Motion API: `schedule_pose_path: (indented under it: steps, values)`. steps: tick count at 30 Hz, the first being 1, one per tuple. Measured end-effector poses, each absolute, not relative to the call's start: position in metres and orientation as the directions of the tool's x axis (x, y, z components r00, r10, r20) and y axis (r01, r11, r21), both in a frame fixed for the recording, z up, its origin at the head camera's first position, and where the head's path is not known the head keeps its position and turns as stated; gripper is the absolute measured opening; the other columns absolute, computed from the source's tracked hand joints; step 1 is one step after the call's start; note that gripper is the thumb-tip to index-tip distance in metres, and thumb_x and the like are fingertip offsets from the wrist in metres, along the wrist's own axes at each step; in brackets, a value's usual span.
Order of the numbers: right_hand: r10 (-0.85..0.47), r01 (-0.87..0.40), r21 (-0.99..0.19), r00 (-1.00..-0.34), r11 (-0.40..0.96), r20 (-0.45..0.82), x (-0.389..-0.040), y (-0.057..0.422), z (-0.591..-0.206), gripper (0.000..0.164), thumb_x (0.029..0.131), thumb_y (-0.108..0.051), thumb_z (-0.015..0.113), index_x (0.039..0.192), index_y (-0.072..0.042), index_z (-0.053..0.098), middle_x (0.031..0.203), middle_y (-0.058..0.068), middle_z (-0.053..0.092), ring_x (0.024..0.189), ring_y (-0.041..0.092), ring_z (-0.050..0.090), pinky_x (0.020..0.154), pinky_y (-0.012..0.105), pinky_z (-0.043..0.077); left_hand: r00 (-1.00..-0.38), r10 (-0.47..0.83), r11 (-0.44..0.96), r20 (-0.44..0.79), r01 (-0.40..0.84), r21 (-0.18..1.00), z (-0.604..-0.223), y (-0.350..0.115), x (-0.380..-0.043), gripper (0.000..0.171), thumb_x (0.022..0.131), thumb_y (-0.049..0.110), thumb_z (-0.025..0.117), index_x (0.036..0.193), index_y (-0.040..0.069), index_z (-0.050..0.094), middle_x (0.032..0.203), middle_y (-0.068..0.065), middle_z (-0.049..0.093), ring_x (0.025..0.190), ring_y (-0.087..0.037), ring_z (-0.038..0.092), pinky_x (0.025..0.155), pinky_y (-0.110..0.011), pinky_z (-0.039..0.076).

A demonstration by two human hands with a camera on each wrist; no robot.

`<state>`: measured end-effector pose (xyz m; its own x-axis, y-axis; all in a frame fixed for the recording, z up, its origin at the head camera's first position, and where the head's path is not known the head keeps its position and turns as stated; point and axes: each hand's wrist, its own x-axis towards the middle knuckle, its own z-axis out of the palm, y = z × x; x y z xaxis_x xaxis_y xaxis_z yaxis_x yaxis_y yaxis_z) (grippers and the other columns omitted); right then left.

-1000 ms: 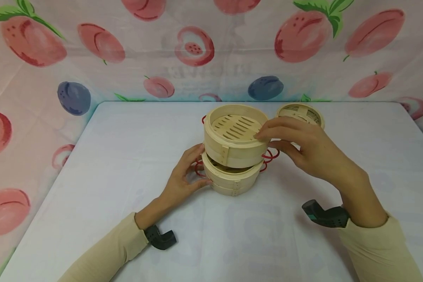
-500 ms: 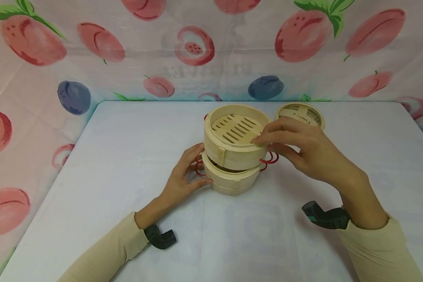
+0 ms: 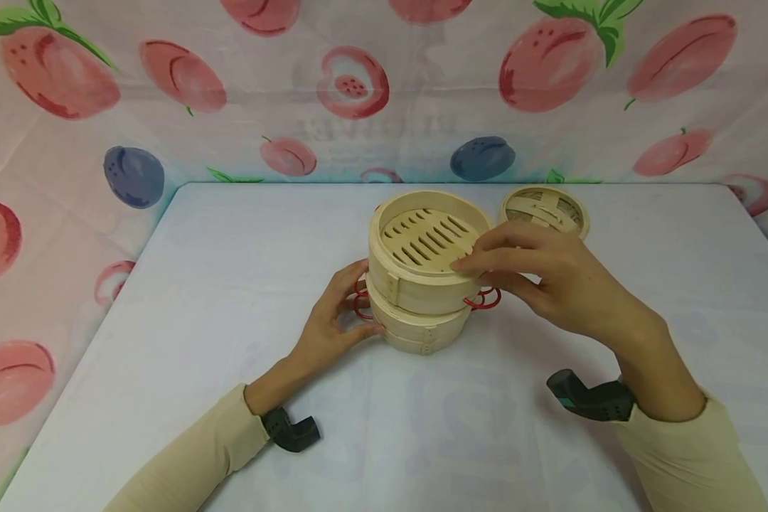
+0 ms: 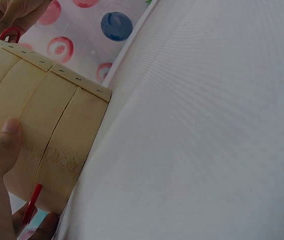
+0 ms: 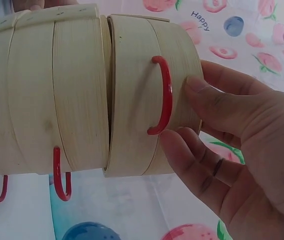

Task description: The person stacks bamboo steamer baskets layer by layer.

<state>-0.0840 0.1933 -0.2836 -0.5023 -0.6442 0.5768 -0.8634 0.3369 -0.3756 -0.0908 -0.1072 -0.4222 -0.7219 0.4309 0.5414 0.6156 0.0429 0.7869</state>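
Observation:
A round bamboo steamer basket [image 3: 422,290] with a slotted floor sits on top of the lower part of the stack [image 3: 426,334]. My right hand [image 3: 553,274] pinches the upper basket's right rim, thumb outside, beside a red handle [image 5: 167,95]. In the right wrist view a narrow, uneven gap shows between the upper basket and the lower part. My left hand [image 3: 329,313] grips the lower part from the left, its thumb on the front wall and other fingers partly hidden behind. Whether the lower part is one tier or two, I cannot tell.
A round woven bamboo lid [image 3: 547,203] lies at the back right, partly hidden behind the right hand. The white table [image 3: 230,249] meets a fruit-print cloth [image 3: 416,92] at its back edge. A dark camera [image 3: 592,398] is strapped to each wrist.
The upper basket has come down and slightly toward me with my right hand, turning a little, and the gap above the lower part has narrowed. The left hand has stayed in place.

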Motion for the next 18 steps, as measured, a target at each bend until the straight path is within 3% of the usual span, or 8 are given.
schedule_pose_path:
  steps: [4,11,18]
  values:
    - [-0.647,-0.867,-0.365,-0.496,0.339,0.579,-0.082,0.192,-0.283,0.033,0.098,-0.038,0.05,0.108,-0.016,0.074,0.1,0.0,0.064,0.091,0.014,0.056,0.077,0.017,0.043,-0.719,0.434,0.054,0.542,0.622,0.782,-0.406,-0.105,-0.084,0.093,0.065,-0.018,0.079,0.143,-0.005,0.03,0.145,-0.019,0.034,0.118,-0.035,0.049,0.082,-0.055,0.049]
    - [-0.675,-0.894,-0.303,-0.448,0.33,0.587,-0.081,0.189,-0.281,0.03,0.098,-0.035,0.052,0.109,-0.018,0.073,0.098,-0.002,0.063,0.087,0.01,0.055,0.073,0.017,0.042,-0.722,0.434,0.062,0.539,0.621,0.781,-0.398,-0.104,-0.081,0.095,0.066,-0.018,0.078,0.146,0.003,0.031,0.144,-0.019,0.035,0.116,-0.036,0.05,0.083,-0.055,0.048]
    - [-0.685,-0.896,-0.299,-0.443,0.327,0.579,-0.08,0.188,-0.281,0.028,0.098,-0.034,0.052,0.109,-0.019,0.073,0.099,-0.003,0.063,0.087,0.009,0.054,0.072,0.017,0.042,-0.714,0.434,0.054,0.55,0.63,0.775,-0.399,-0.104,-0.081,0.097,0.066,-0.017,0.078,0.148,0.009,0.031,0.146,-0.015,0.035,0.117,-0.036,0.05,0.083,-0.057,0.048]
